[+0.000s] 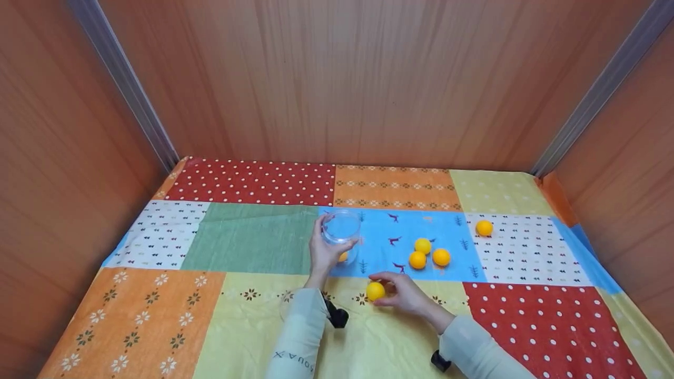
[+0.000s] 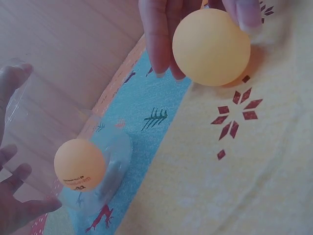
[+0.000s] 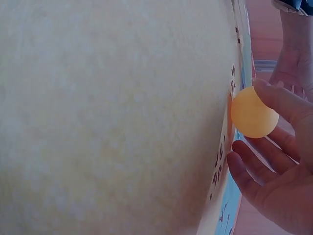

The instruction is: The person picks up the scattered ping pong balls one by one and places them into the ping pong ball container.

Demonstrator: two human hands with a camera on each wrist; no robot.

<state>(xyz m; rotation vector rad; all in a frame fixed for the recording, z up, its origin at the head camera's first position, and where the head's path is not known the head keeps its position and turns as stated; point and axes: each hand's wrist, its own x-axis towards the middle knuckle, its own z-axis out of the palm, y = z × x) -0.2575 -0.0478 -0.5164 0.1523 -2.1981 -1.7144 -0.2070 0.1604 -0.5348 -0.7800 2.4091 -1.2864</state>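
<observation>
My left hand grips a clear plastic container by its side, fingers and thumb around the wall. The container stands upright on the blue cloth patch, and an orange ping-pong ball with printed lettering lies at its bottom. Just in front and to the right, my right hand pinches another orange ping-pong ball between thumb and fingers, low over the yellow patch. In the right wrist view this ball sits between the thumb and fingertips; whether it touches the cloth I cannot tell.
Three loose ping-pong balls lie close together on the blue patch, right of the container. One more ball rests farther right on the white patch. The patchwork tablecloth meets a wooden back wall and side walls.
</observation>
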